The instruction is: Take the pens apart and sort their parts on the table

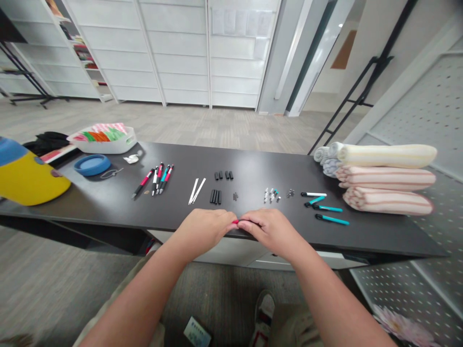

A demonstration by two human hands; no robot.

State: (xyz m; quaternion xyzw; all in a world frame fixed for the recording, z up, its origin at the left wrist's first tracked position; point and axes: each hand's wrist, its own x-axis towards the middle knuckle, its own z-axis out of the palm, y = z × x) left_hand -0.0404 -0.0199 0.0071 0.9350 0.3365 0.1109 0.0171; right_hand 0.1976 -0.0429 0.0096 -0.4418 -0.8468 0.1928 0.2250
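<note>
My left hand (pixel 208 231) and my right hand (pixel 269 229) meet at the table's front edge. Both are closed in a pinch on a red pen part (pixel 236 221), mostly hidden by the fingers. Beyond them lie white refills (pixel 196 191), black rubber grips (pixel 216 196), short black tubes (pixel 224 175) and tiny dark springs (pixel 235 196). To the right are small clear and teal pieces (pixel 271 194), small metal bits (pixel 290 193) and teal and white pen barrels (pixel 331 208) with black clips. Several assembled pens (pixel 159 178), red, white and teal, lie to the left.
On the dark table (pixel 249 166), rolled towels (pixel 388 178) are stacked at the right. A blue round lid (pixel 92 165), a white basket (pixel 119 143) of colourful packets and a yellow-and-blue container (pixel 29 173) stand at the left. White drawers (pixel 231 253) are below.
</note>
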